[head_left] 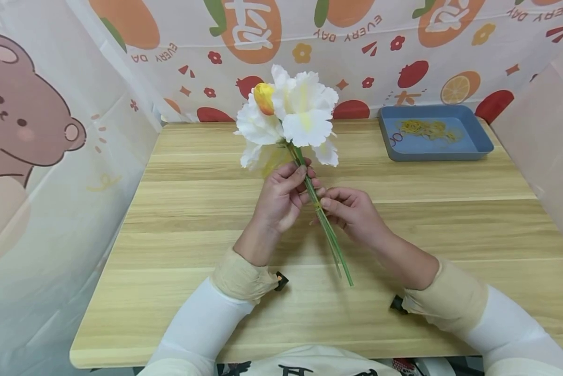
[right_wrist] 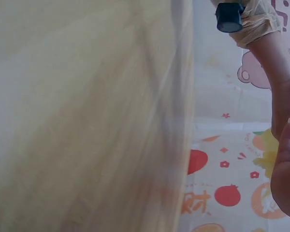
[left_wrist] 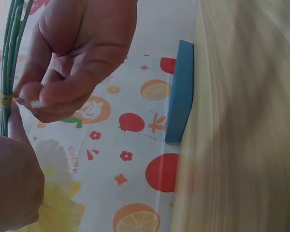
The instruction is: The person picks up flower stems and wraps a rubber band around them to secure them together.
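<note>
A bunch of artificial flowers (head_left: 304,112), white ruffled blooms with one yellow-orange bud (head_left: 264,98), is held over the table. My left hand (head_left: 286,190) grips its green stems (head_left: 330,235) just below the blooms, thumb across the front. A yellow rubber band (left_wrist: 6,100) circles the stems below that grip. At the band, my right hand (head_left: 354,214) pinches with thumb and fingertips, seen close up in the left wrist view. In the right wrist view, the right hand (right_wrist: 286,181) shows only at the right edge, and the stems are hidden.
A blue tray (head_left: 441,156) with several yellow rubber bands (head_left: 429,129) and a few red ones stands at the table's back right. Printed cloth hangs behind and beside the wooden table (head_left: 168,261). Small black cameras (head_left: 281,282) are strapped at both wrists.
</note>
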`<state>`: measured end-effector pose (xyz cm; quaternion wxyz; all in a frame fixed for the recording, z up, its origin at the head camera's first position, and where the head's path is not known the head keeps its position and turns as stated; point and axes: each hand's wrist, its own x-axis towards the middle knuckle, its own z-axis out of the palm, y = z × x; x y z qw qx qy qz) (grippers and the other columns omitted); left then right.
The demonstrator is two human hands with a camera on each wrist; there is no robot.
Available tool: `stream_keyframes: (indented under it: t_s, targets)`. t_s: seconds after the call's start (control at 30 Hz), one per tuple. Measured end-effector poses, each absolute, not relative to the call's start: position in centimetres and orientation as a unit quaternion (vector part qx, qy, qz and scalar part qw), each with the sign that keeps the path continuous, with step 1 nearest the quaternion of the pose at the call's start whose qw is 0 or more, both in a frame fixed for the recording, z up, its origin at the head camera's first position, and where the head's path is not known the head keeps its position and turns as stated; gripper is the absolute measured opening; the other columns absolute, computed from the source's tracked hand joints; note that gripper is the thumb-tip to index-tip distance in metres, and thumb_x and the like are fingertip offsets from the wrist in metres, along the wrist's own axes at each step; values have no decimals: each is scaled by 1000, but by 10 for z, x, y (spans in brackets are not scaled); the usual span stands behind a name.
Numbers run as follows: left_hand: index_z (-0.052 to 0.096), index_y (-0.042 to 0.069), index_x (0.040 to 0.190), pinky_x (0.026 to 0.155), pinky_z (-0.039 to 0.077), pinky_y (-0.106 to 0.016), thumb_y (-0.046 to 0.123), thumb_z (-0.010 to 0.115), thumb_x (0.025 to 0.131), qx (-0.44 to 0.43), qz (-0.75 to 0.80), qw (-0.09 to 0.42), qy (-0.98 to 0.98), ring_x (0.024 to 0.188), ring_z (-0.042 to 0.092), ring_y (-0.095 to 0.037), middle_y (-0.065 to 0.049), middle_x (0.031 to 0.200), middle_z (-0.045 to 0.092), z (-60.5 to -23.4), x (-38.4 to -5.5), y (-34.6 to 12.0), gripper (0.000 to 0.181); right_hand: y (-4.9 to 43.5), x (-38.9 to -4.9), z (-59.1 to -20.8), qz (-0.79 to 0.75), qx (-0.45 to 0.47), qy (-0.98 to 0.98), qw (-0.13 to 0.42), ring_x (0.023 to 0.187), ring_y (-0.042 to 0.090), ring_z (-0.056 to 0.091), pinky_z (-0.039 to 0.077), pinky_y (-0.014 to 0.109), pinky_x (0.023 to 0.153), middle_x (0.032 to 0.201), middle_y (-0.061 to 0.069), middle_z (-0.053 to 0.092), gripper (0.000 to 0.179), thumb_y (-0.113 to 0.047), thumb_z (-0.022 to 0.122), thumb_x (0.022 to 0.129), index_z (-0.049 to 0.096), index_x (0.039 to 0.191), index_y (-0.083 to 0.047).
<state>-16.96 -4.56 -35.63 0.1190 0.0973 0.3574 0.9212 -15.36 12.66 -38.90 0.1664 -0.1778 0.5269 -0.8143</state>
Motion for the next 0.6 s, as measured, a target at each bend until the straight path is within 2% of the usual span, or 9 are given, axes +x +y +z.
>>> stream_keyframes:
  t_s: [0.13, 0.4, 0.6]
  targets:
    - [69, 6, 97, 76, 64, -33, -5, 38, 103, 89, 921, 118, 360, 71, 71, -14, -5, 83, 66, -360, -172, -46, 33, 129, -155, -391, -812, -148, 528, 198, 73, 17, 70, 64, 38, 76, 88, 2, 68, 19, -4, 55, 100, 71, 89, -8]
    - [67, 3, 97, 75, 64, -35, -5, 46, 101, 50, 905, 108, 409, 69, 71, -16, -6, 81, 67, -369, -179, -47, 23, 139, -160, -393, -817, -75, 541, 186, 70, 13, 68, 63, 29, 69, 75, 3, 70, 20, -5, 56, 99, 71, 87, -9]
    - [62, -8, 105, 73, 64, -31, -4, 54, 98, 15, 877, 93, 472, 70, 72, -17, -9, 81, 71, -374, -183, -45, 11, 144, -165, -398, -801, -58, 569, 176, 67, 13, 67, 63, 30, 68, 74, 3, 68, 16, -8, 61, 98, 71, 85, -10]
